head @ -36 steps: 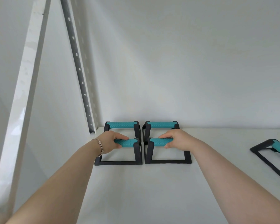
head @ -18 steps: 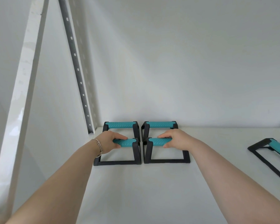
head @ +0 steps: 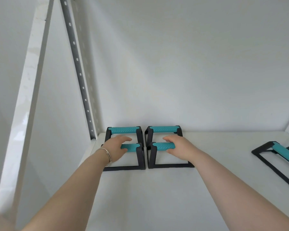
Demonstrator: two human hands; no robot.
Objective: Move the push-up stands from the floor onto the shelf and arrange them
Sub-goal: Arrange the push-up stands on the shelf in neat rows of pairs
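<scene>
I have both hands on the front pair of push-up stands, up on the white shelf (head: 157,200). My left hand (head: 116,148) lies over the left end of the teal grip of the front left stand (head: 131,147). Its fingers (head: 126,139) are stretched out loosely past the far side of the grip, not wrapped round it. My right hand (head: 180,148) lies the same way over the right end of the grip of the front right stand (head: 163,146), fingers (head: 168,139) out straight beyond the bar and thumb on the near side. I cannot tell how firmly either hand presses.

Those two stands sit upright side by side, their black frames just beside each other. Right behind them, against the back wall, stand the back left stand (head: 123,130) and the back right stand (head: 163,129). Together the four make a square block in the shelf's back left corner.

A fifth stand (head: 284,153) sits well apart near the right edge of the shelf, turned at an angle and partly cut off by the frame. A thin bracelet (head: 108,155) circles my left wrist. A slotted metal upright (head: 80,74) rises from the back left corner.
</scene>
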